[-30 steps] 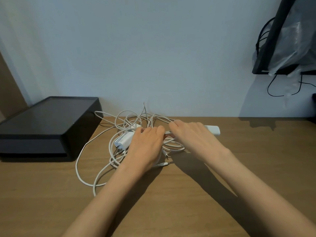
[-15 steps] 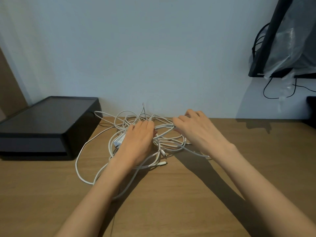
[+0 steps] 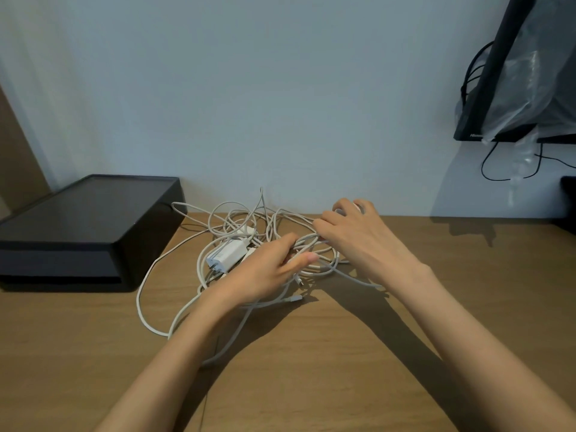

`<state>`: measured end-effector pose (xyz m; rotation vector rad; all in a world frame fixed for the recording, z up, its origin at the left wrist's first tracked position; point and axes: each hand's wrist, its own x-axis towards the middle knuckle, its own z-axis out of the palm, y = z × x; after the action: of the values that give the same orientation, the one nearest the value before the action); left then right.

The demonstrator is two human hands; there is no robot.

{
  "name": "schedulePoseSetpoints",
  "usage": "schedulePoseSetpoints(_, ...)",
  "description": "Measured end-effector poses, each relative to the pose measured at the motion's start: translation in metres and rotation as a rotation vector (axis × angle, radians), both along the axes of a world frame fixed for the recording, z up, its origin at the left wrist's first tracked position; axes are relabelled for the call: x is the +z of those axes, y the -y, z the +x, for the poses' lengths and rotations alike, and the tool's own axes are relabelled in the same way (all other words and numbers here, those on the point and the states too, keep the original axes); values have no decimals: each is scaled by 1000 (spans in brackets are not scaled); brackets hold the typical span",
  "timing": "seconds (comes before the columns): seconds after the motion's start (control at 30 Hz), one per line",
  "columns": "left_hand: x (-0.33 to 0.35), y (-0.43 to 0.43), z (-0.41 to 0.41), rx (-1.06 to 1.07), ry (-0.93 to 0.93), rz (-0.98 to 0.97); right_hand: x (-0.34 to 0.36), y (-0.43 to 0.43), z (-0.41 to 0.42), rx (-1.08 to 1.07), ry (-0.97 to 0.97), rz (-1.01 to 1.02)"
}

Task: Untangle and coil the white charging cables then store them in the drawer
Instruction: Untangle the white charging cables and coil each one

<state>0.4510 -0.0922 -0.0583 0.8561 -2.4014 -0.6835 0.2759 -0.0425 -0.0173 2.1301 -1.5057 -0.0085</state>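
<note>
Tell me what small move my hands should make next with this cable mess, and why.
Probably pull the right hand slowly rightward, drawing the white block it seems to grip free, while the left hand holds the cables. They lie in one knotted heap around the charger plug; nothing is coiled yet.

Left hand (image 3: 261, 275) pinches white cables (image 3: 327, 265); right hand (image 3: 358, 241) rests on them.

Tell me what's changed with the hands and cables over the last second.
The right hand moved toward the wall and now curls its fingers over the white block that lay uncovered before. The left hand now pinches strands of the white cables. One strand was dragged out under the right wrist. The charger plug and black box stayed put.
</note>
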Motion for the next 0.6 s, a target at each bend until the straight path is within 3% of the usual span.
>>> schedulePoseSetpoints(0.3, 6, -5, -1, -84, -97, 243, 8, -7, 12, -13, -47, 82)
schedulePoseSetpoints(0.43, 9, -4, 1, -106, -71, 217, 7, -6, 11, -34, -8, 88)
schedulePoseSetpoints(0.6, 7, 1, 2, -47, -18, 133, -6, 2, 0, 56, 176, 3)
